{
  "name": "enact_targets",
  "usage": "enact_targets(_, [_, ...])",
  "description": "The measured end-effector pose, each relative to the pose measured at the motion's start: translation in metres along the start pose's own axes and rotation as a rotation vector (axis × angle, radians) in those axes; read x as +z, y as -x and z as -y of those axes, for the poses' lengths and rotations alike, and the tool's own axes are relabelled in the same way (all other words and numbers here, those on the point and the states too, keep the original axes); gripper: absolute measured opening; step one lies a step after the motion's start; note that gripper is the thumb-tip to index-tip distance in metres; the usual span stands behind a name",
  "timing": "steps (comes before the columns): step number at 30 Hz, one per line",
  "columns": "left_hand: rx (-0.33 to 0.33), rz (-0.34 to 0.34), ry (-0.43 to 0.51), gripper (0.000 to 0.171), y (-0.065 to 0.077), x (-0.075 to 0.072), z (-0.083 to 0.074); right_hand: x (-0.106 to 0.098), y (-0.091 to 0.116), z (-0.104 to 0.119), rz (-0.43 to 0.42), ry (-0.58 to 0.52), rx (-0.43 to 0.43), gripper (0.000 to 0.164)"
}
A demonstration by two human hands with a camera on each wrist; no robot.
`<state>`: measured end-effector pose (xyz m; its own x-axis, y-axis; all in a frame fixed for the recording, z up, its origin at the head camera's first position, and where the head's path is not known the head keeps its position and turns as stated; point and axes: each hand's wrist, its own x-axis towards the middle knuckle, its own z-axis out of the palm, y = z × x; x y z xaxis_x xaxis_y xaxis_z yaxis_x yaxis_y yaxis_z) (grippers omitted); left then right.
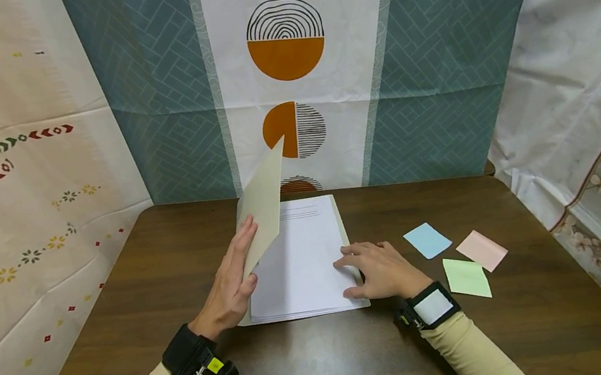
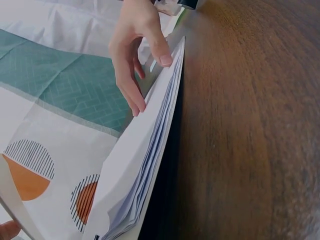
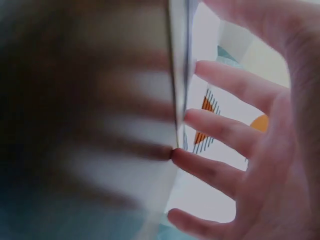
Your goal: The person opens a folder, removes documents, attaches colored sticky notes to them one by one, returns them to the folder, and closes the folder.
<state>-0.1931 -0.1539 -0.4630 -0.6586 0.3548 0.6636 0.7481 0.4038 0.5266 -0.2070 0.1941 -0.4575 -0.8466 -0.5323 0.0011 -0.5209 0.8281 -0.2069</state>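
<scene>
A pale folder lies opened on the table, its front cover (image 1: 266,204) raised and leaning up at the left. My left hand (image 1: 226,294) grips this cover near its lower outer corner, thumb on one side and fingers on the other. Inside rests a stack of white paper (image 1: 302,268), with a few printed lines near the top of the upper sheet. My right hand (image 1: 381,271) rests at the stack's right edge, fingers spread and slightly bent, their tips on or beside the paper. In the left wrist view the sheets' edges (image 2: 145,175) look loosely layered.
Right of the folder lie three sticky notes: blue (image 1: 427,240), pink (image 1: 481,250) and green (image 1: 467,278), the pink and green ones touching or overlapping. The brown table (image 1: 182,250) ends at a patterned cloth (image 1: 171,103) behind, with light cloths at both sides.
</scene>
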Motion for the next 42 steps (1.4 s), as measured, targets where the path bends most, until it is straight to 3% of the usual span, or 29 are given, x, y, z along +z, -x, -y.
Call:
enact_targets(8, [0.003, 0.004, 0.003, 0.08, -0.001, -0.002, 0.002, 0.0, 0.0, 0.0, 0.026, -0.006, 0.023, 0.061])
enact_targets(21, [0.007, -0.037, 0.042, 0.076, -0.01, -0.02, 0.003, -0.004, -0.001, 0.002, 0.059, -0.064, 0.054, 0.062])
enact_targets(26, [0.063, -0.013, -0.003, 0.08, -0.016, -0.028, 0.002, -0.004, -0.001, 0.001, 0.058, -0.068, 0.052, 0.063])
enact_targets(34, [0.218, 0.115, -0.017, 0.115, -0.042, -0.043, -0.007, -0.004, 0.0, 0.0, 0.058, -0.075, 0.059, 0.062])
enact_targets(38, [0.26, 0.169, -0.025, 0.118, -0.052, -0.047, -0.013, -0.003, 0.0, 0.001, 0.062, -0.076, 0.053, 0.062])
enact_targets(42, [0.277, 0.18, -0.021, 0.116, -0.058, -0.051, -0.02, -0.003, 0.0, 0.002, 0.059, -0.074, 0.046, 0.063])
